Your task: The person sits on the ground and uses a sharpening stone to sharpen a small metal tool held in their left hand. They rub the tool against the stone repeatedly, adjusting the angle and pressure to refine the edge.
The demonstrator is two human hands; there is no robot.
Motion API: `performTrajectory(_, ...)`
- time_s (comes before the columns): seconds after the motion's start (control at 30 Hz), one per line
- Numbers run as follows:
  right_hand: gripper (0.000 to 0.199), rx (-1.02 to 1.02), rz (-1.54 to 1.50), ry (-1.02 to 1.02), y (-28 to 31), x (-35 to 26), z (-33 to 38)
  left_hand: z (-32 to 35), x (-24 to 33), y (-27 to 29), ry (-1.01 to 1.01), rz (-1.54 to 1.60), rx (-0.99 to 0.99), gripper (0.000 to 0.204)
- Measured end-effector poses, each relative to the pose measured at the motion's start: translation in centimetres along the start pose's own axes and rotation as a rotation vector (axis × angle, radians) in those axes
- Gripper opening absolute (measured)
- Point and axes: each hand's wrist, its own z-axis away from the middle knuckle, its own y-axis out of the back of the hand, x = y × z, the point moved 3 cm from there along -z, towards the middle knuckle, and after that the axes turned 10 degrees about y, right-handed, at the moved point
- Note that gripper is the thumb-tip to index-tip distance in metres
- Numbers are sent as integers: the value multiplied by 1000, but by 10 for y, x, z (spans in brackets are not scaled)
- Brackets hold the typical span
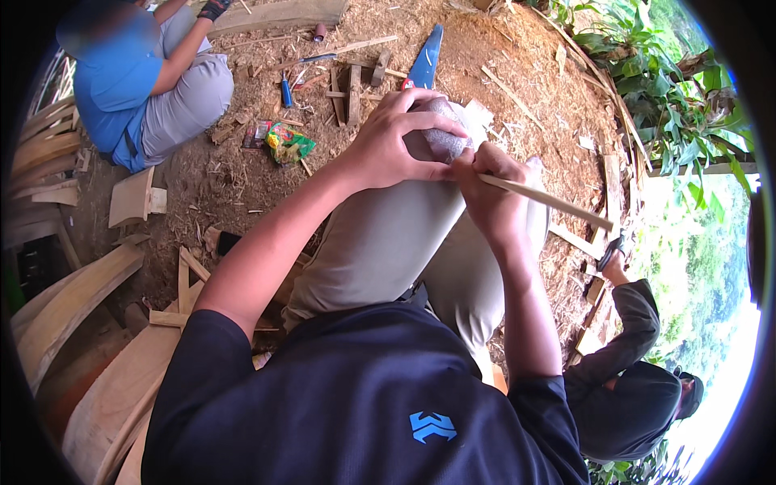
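Note:
My left hand [392,141] curls over a rounded, grey, speckled piece [446,133] above my knees, its fingers across the top and its thumb along the near side. What exactly this piece is I cannot make out. Close beside it, my right hand [493,190] is closed around a thin wooden stick [558,201], which juts out to the right. The stick's other end is hidden by the fingers, near the left thumb. Just beyond my hands lies a handsaw [426,58] with a blue blade and some red at its near end.
Wood shavings cover the ground. Wooden blocks [354,93], a blue-handled tool [286,90] and a green-yellow packet [291,145] lie ahead. Curved boards [81,311] stand at left. One person [121,81] sits far left; another [626,404] is at lower right. Plants [679,105] border the right.

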Motion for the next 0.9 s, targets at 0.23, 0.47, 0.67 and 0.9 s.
performTrajectory(0.23,31,-67,46,7,6,14,-2,-1,6,2,21,22,-22,52)
performTrajectory(0.47,37,49,-68,-107,-1,19,7,-1,3,1,20,30,-18,52)
performTrajectory(0.67,41,104,-67,-84,-3,31,10,-1,4,2,22,30,-25,52)
performTrajectory(0.9,38,138,-47,-63,0,28,17,-1,3,1,-5,23,-19,54)
